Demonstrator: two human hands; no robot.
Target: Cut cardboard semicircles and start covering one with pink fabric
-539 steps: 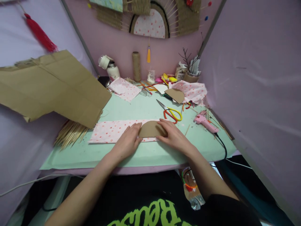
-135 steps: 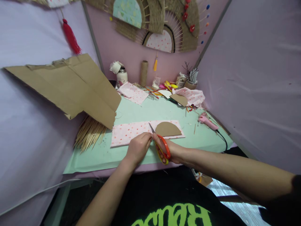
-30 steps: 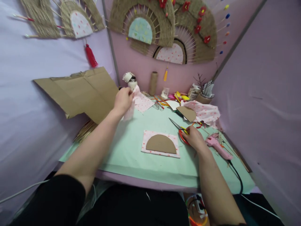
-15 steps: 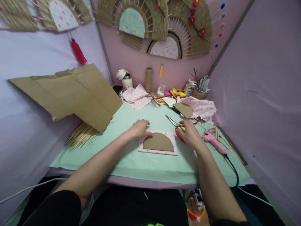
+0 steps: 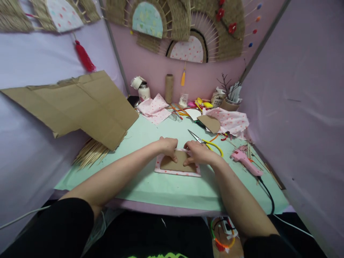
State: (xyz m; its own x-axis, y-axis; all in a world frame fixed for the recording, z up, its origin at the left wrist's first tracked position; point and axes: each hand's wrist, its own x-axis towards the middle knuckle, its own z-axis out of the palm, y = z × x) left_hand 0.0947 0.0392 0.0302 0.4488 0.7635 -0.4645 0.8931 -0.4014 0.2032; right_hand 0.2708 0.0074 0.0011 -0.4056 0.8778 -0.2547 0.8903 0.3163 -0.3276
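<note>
A brown cardboard half-circle (image 5: 177, 165) lies on a folded piece of white-pink dotted fabric (image 5: 177, 173) at the table's middle. My left hand (image 5: 168, 147) is curled over the far left part of the fabric, its thumb on the cardboard. Opposite it, my right hand (image 5: 197, 153) bends round the far right part, thumb likewise on the cardboard. Both hands seem closed on the far edge; the fingertips behind it are partly hidden. Just beyond my right hand, yellow-handled scissors (image 5: 205, 141) lie with nobody holding them.
A pink glue gun (image 5: 246, 162) with a black cord lies at right. Large bent cardboard (image 5: 88, 107) leans at left over thin sticks (image 5: 90, 154). More dotted fabric (image 5: 232, 122), a cardboard piece (image 5: 211, 123) and a brown tube (image 5: 169, 89) are at the back.
My right hand has let go of the scissors and moved left onto the fabric and cardboard. My left hand has shifted right, its thumb now on the cardboard.
</note>
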